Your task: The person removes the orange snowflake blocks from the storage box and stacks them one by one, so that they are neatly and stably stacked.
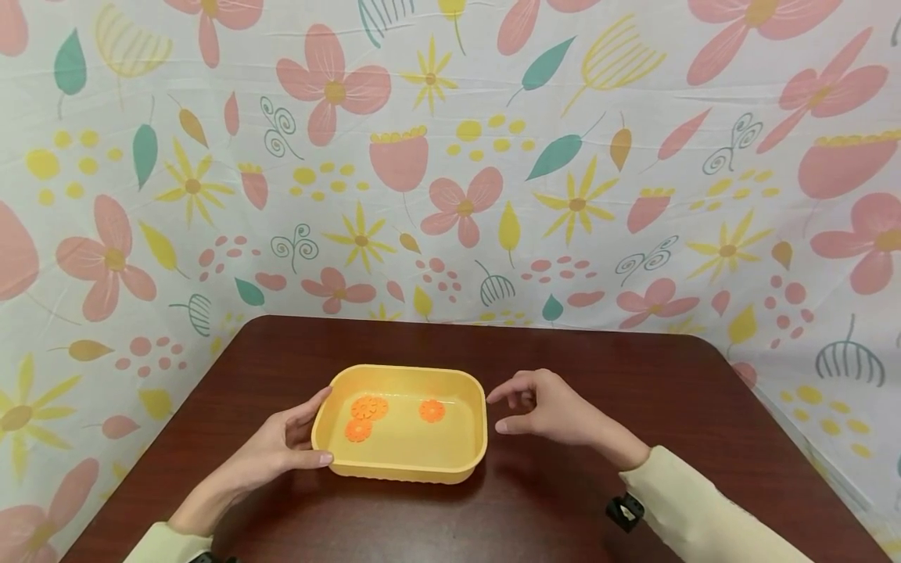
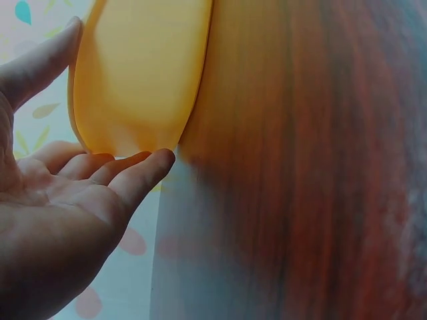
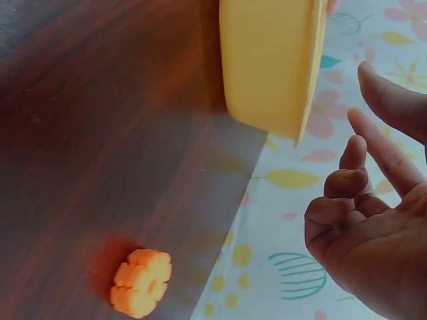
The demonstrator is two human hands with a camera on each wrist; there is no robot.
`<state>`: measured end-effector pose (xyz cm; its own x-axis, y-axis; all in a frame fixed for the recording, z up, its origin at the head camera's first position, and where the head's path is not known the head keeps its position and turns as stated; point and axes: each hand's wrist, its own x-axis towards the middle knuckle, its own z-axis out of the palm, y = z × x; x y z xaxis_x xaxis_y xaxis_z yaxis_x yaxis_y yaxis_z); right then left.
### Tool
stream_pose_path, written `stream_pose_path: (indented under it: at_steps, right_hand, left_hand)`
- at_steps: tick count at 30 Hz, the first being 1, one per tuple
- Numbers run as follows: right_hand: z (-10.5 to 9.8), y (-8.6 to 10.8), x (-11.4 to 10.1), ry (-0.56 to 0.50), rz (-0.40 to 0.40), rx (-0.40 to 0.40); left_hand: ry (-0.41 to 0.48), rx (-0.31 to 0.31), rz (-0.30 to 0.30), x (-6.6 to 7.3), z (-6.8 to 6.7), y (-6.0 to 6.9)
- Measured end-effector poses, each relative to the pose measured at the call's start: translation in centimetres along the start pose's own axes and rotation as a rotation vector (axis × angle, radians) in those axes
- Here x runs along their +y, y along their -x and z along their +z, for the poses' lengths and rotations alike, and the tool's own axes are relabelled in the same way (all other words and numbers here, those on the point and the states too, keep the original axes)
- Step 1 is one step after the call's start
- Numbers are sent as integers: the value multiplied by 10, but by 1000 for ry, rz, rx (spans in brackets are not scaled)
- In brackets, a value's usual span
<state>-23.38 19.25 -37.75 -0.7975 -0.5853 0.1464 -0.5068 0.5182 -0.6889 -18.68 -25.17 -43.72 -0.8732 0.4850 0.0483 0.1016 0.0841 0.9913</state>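
A yellow tray (image 1: 401, 471) with rounded corners holds several orange flower-shaped pieces: one (image 1: 432, 410) towards its right side, the others grouped at the left, two of them overlapping (image 1: 369, 407). The left hand (image 1: 263, 453) grips the tray's left end, thumb at the front corner and fingers towards the back; the left wrist view shows this hand (image 2: 73, 207) against the tray wall (image 2: 143, 80). Just right of the tray, the right hand (image 1: 552, 410) touches nothing, thumb and index finger apart, other fingers bent. An orange flower piece (image 3: 141, 283) lies outside the tray in the right wrist view.
The dark reddish-brown table (image 1: 619, 367) has rounded far corners. Behind it and along its sides hangs a white cloth (image 1: 493, 297) with pink, yellow and green flower and leaf prints. Light-coloured sleeves and dark wrist devices show on the arms.
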Motion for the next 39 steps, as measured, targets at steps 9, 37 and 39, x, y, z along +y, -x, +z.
stream_pose_path:
  at_steps: [9,37,39]
  right_hand:
    - [3,-24,-11,-13,-66,-81]
    - [45,-93,-14,-28,-98,-308]
    - [47,-96,-15,-30,-116,-323]
  left_hand:
    - [2,6,-1,0,0,1]
    - [-14,22,-20,2,1,1]
    - [-15,24,-24,3,1,1]
